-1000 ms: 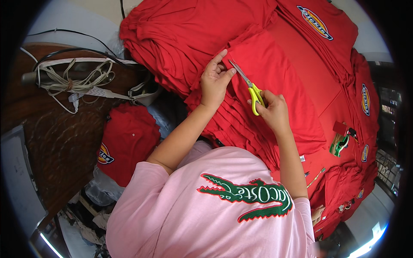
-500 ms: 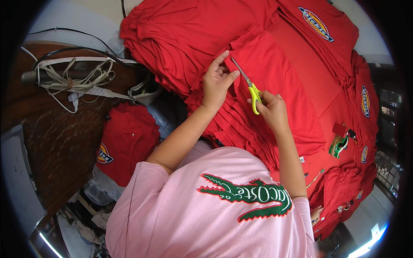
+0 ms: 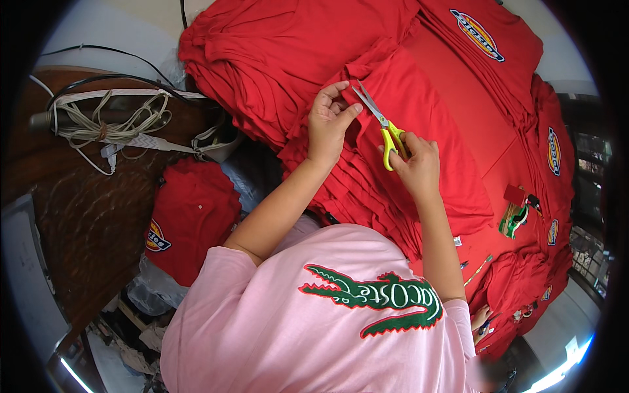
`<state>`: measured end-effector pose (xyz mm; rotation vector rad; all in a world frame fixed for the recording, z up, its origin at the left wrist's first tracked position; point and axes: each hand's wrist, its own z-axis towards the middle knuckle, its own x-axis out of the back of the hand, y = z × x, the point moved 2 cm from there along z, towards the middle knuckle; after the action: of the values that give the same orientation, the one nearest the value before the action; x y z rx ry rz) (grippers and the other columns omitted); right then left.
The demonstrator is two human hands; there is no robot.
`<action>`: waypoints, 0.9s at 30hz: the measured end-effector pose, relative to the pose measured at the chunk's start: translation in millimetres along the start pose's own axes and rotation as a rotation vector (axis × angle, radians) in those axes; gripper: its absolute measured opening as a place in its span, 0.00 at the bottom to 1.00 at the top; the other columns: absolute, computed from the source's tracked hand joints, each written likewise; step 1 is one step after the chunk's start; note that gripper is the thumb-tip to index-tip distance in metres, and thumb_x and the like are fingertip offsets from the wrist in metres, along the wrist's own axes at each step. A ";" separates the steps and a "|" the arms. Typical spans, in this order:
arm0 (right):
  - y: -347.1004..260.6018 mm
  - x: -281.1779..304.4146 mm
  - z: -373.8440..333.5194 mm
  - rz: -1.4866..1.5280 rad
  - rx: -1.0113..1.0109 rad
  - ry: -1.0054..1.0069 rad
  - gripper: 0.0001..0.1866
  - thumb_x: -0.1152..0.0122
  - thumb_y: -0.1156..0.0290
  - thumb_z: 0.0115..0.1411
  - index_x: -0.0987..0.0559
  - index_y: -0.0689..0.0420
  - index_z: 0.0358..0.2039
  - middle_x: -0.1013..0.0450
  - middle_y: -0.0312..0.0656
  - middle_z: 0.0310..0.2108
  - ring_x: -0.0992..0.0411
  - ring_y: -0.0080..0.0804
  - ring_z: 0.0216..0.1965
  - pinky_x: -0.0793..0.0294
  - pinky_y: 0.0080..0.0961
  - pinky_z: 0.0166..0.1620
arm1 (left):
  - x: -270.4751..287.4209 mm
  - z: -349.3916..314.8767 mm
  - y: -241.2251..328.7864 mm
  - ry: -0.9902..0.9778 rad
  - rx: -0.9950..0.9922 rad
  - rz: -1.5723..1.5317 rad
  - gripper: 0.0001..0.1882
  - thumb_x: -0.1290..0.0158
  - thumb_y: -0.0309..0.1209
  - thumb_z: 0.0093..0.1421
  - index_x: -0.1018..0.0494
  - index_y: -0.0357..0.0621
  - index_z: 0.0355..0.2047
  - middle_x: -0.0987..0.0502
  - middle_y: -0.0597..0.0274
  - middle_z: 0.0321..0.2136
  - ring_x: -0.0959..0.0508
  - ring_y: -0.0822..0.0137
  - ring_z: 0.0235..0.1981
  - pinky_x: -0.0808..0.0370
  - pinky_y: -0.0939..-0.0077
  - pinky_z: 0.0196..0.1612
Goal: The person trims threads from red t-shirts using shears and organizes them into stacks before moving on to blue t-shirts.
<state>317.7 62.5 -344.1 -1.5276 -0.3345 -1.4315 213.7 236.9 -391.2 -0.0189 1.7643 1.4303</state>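
My right hand [image 3: 418, 164] grips a pair of scissors [image 3: 390, 139] with yellow-green handles and metal blades. The blades are parted and point up and left over a red garment [image 3: 413, 98]. Beside their tips is my left hand [image 3: 329, 124], its thumb and index finger apart and the other fingers curled. It lies against the garment's left edge, and nothing shows clearly between the fingers. Under and left of the garment, more red cloth [image 3: 367, 187] lies in stacked layers.
Red garments with patches [image 3: 477, 34] spread along the right side. A small green item [image 3: 513, 221] lies on them. Another person's hand [image 3: 481, 318] shows at lower right. Left are coiled cables [image 3: 118, 121] on dark wood and a red pile [image 3: 196, 219].
The scissors' blades and handles have spread apart; they were together before. My right hand has shifted only slightly. The left hand stays nearly in place.
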 end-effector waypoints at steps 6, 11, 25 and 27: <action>-1.3 5.2 2.7 -0.030 0.043 0.035 0.17 0.24 0.57 0.53 0.20 0.56 0.30 0.29 0.40 0.20 0.31 0.39 0.25 0.36 0.36 0.38 | 12.8 7.3 -7.7 0.053 0.094 0.014 0.10 0.41 0.22 0.69 0.21 0.40 0.50 0.18 0.67 0.41 0.20 0.79 0.42 0.22 0.81 0.47; 6.0 3.8 6.1 -0.068 0.093 0.057 0.14 0.26 0.61 0.52 0.18 0.55 0.33 0.28 0.39 0.21 0.31 0.38 0.26 0.36 0.35 0.39 | 2.3 7.4 3.0 0.042 0.078 0.016 0.09 0.42 0.21 0.69 0.23 0.41 0.49 0.20 0.67 0.40 0.22 0.79 0.39 0.23 0.83 0.43; 8.2 6.5 8.1 0.055 -0.057 -0.035 0.14 0.23 0.61 0.55 0.18 0.56 0.31 0.28 0.39 0.19 0.35 0.39 0.24 0.36 0.34 0.39 | 5.1 8.6 6.2 0.020 0.104 -0.012 0.14 0.39 0.20 0.67 0.24 0.41 0.51 0.22 0.66 0.42 0.19 0.76 0.40 0.20 0.79 0.44; 8.5 10.8 5.2 0.106 -0.104 -0.023 0.15 0.23 0.59 0.55 0.19 0.56 0.30 0.29 0.39 0.19 0.35 0.39 0.24 0.36 0.34 0.39 | 0.8 5.7 8.4 0.018 0.085 0.013 0.16 0.38 0.20 0.66 0.25 0.40 0.53 0.22 0.65 0.43 0.19 0.76 0.40 0.20 0.79 0.44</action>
<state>330.1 58.0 -337.6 -1.6223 -0.1923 -1.3678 212.5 244.8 -385.0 0.0247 1.8417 1.3674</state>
